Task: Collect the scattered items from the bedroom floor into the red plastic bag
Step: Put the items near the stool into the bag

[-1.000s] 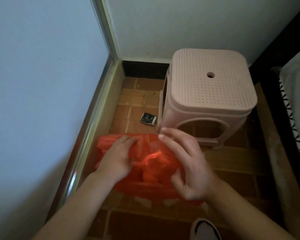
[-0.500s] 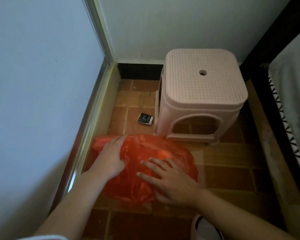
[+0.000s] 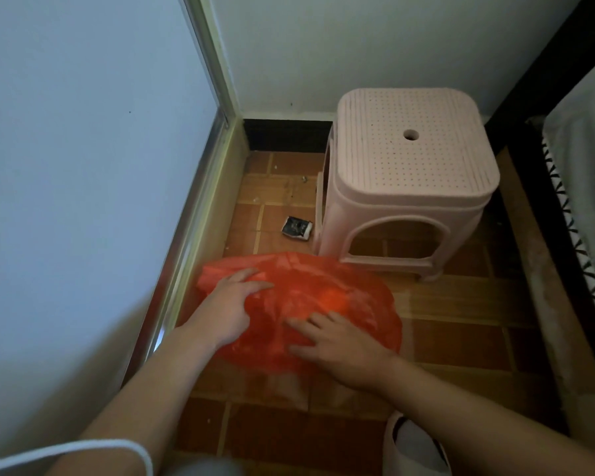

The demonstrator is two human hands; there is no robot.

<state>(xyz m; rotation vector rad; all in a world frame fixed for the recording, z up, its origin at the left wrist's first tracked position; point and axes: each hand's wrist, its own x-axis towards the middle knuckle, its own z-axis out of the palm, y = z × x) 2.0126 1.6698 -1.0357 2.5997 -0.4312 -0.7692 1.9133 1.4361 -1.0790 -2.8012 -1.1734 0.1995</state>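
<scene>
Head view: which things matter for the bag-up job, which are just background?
Job: red plastic bag; left hand and right hand, both flat on it; crumpled wrapper on the floor.
Background: pink stool; slipper; bed edge.

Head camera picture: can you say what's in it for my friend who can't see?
Both hands, left hand and right hand, lie flat on a red plastic bag on a tiled floor. Beyond it lie a small dark wrapper and a pink stool.

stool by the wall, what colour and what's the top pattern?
Pale pink stool; seat dotted with small perforations around one centre hole. Head view, the only one.
</scene>
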